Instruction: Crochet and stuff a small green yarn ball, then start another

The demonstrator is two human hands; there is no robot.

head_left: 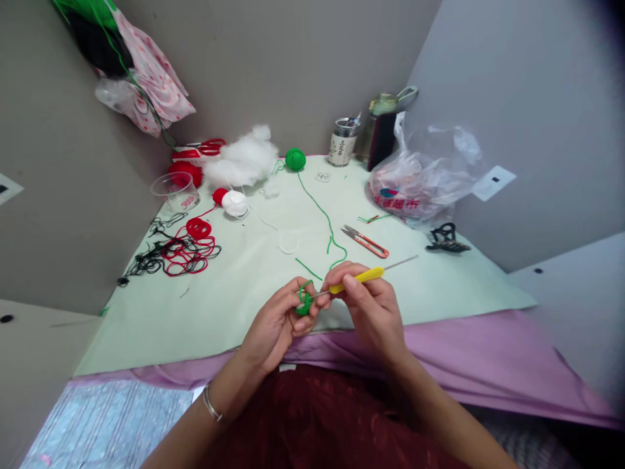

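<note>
My left hand (278, 319) pinches a small green crochet piece (303, 303) between thumb and fingers near the table's front edge. In my right hand (374, 309) is a crochet hook (359, 279) with a yellow handle, its metal tip pointing left into the green piece. A second metal shaft sticks out from the handle's right end. From the green yarn ball (295, 159) at the back, a green strand (319, 208) runs forward to my hands. A short cut piece of green yarn (308, 268) lies just beyond my fingers.
Orange thread snips (366, 241) lie beyond my right hand, with a black hair claw (448, 239) farther right. Tangled black and red yarn (170, 251) spreads at left, near a clear cup (176, 192). White stuffing (249, 156), a pen tin (342, 143) and a plastic bag (415, 179) stand at the back.
</note>
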